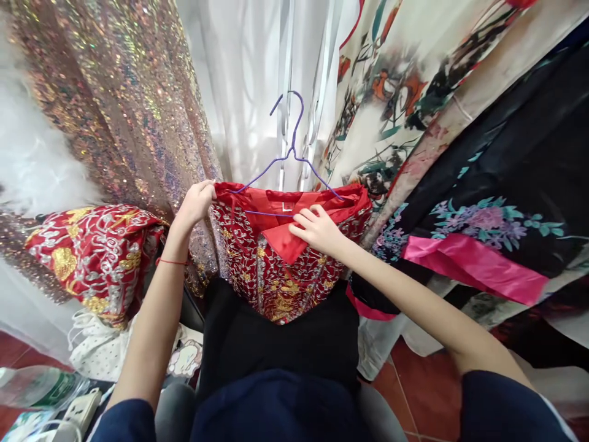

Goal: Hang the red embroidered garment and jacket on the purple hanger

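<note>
So the red embroidered garment (285, 285) is up against the black lap (276, 350), with a purple hanger (293, 150) sitting inside its neckline. Left hand (201, 199) has its fingers pinched on the garment's left corner; right hand (317, 230) has fingers curled by the hanger's bottom bar and the red flap (284, 244), can't tell which they've got. IMO hold that corner taut and work the flap gently so the wire doesn't snag. Readable writing: 0, green bottle label (67, 388) is blurry, white neck tag (288, 206) too small
</note>
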Demonstrator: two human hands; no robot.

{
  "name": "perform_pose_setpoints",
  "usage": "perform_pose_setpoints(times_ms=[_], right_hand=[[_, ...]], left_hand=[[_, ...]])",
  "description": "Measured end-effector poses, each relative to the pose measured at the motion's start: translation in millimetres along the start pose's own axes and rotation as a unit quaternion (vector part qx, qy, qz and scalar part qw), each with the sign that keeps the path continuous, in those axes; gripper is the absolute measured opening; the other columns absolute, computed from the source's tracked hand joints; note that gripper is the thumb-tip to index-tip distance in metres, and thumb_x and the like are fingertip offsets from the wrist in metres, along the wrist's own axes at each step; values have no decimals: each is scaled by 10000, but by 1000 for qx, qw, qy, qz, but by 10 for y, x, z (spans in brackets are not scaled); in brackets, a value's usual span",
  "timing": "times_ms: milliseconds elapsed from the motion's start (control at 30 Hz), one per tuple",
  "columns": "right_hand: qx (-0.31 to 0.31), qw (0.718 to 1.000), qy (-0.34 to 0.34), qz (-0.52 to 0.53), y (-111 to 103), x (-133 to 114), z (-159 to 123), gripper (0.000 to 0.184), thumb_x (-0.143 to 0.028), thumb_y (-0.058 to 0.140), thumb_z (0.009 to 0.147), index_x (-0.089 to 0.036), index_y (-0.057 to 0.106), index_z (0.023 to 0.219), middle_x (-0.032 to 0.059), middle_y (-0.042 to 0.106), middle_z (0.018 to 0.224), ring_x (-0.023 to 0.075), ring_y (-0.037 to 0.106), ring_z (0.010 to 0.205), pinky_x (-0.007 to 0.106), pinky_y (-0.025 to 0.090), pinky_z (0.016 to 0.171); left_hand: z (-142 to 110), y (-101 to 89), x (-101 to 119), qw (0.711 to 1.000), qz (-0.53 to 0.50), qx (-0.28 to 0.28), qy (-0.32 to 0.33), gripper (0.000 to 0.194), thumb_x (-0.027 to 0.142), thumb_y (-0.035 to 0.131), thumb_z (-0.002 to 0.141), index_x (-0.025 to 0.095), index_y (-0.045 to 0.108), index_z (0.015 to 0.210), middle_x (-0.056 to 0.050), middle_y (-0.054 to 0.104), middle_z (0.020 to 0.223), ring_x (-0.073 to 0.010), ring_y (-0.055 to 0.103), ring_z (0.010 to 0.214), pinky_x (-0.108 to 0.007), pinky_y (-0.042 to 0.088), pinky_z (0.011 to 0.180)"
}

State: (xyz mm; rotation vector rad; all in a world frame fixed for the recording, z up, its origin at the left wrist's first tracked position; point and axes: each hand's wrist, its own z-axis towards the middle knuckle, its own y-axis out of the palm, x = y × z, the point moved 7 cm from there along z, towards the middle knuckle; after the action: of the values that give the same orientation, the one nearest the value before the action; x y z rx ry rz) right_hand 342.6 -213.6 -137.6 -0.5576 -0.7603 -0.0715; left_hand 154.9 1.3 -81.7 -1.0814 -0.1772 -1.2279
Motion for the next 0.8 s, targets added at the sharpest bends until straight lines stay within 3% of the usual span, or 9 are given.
perform_pose_setpoints(times_ms=[100, 167, 233, 367, 533, 667, 800], right_hand=[[7, 999, 48, 14, 113, 46, 321, 284, -104, 418, 998, -184, 690, 973, 78, 671, 917, 211, 490, 896, 365, 329, 814], [-17, 996, 77, 32, 218, 131, 494, 318, -106, 380, 1015, -186, 688, 1017, 84, 669, 941, 211, 493, 904, 368, 333, 810], [-57, 991, 103, 58, 343, 233, 606, 323, -114, 369, 1021, -186, 683, 1039, 99, 666, 985, 220, 494, 923, 386, 343, 827], [-107, 979, 145, 94, 530, 397, 678, 274, -131, 410, 1009, -174, 678, 1051, 127, 645, 1037, 240, 492, 952, 430, 363, 871], [-100, 980, 148, 86, 620, 422, 751, 317, -137, 372, 1019, -177, 686, 1031, 143, 622, 1046, 246, 498, 962, 440, 397, 866], [-84, 975, 176, 109, 650, 371, 784, 389, -108, 320, 1008, -191, 700, 1007, 128, 607, 940, 239, 510, 896, 475, 433, 870], [-15, 938, 311, 150, 534, 169, 478, 390, -154, 329, 1009, -161, 626, 1261, 159, 613, 960, 268, 563, 921, 507, 480, 870]], left_hand=[[-1, -61, -69, 994, 76, -62, 57, 404, 297, 524, 714, 178, 737, 1037, -69, 680, 915, -272, 611, 983, -424, 507, 947], [-7, -129, -57, 980, 156, -40, 120, 431, 310, 603, 707, 208, 728, 1106, -98, 668, 1122, -316, 555, 1175, -484, 433, 1065], [-17, -117, -34, 969, 177, -39, 170, 401, 299, 616, 735, 212, 701, 1118, -107, 656, 1221, -303, 554, 1213, -473, 418, 1082], [-44, 19, 19, 969, 146, -58, 192, 323, 246, 573, 776, 176, 627, 1087, -97, 715, 1057, -238, 659, 958, -371, 501, 897], [-110, 192, 217, 969, 159, -29, 186, 471, 477, 692, 762, 204, 620, 1140, -74, 728, 1037, -233, 668, 912, -320, 489, 795], [-83, 305, 298, 970, 198, 19, 141, 309, 540, 691, 762, 243, 711, 846, -41, 724, 797, -227, 667, 792, -319, 456, 705], [-64, 343, 263, 974, 197, 68, 85, 290, 514, 678, 764, 240, 684, 665, -29, 632, 606, -214, 619, 682, -324, 415, 644]])
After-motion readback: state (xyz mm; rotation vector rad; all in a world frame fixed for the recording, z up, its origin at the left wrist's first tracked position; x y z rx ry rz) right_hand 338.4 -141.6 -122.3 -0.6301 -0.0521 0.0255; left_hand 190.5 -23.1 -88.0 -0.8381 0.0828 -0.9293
